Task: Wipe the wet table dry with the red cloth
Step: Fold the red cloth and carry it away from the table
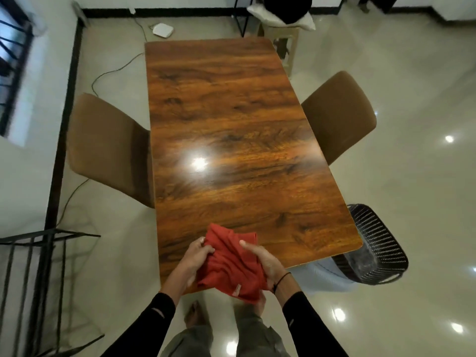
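Observation:
A glossy brown wooden table (pixel 231 124) stretches away from me, with a lamp's glare near its middle. Over its near edge I hold a bunched red cloth (pixel 230 266) between both hands. My left hand (pixel 194 261) grips the cloth's left side with fingers curled into the folds. My right hand (pixel 265 264) grips its right side, thumb on top, fingers under the cloth. A small tag shows at the cloth's lower edge. I cannot make out any wet patches on the table's surface.
Brown chairs stand at the table's left (pixel 108 145) and right (pixel 340 112). A dark woven basket (pixel 376 243) sits on the floor by the near right corner. A black metal rack (pixel 33 279) is at lower left. A cable (pixel 110 70) runs across the floor at far left.

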Available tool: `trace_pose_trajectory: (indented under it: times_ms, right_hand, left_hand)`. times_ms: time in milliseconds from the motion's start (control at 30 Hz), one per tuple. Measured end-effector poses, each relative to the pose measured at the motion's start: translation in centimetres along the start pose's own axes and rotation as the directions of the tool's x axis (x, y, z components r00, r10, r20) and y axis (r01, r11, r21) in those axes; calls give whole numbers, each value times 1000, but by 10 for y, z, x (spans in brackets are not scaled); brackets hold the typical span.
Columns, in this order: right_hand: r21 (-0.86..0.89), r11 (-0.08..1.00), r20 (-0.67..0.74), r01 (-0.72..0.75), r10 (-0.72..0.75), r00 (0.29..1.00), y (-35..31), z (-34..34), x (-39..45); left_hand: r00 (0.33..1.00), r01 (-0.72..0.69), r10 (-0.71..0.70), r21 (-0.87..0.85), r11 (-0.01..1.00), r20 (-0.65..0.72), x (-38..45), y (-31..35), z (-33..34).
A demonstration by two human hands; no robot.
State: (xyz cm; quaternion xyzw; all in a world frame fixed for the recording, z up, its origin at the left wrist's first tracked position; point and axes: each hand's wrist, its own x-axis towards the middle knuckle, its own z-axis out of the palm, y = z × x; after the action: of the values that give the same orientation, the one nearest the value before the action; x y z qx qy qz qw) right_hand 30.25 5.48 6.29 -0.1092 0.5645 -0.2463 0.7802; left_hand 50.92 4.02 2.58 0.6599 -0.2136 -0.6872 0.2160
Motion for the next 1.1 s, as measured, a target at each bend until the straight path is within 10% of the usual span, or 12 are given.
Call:
trace_pose_trajectory:
  times_ms: [400,1100]
  right_hand:
    - [-622,770,-193,144,-329,924,17,129,51]
    - [-866,388,293,316,-119,949,46,327,128]
  left_hand:
    - [967,-186,176,-37,982,-185,-34,-12,-142]
    - [790,-253,-18,-352,901,-613,-100,-85,-287]
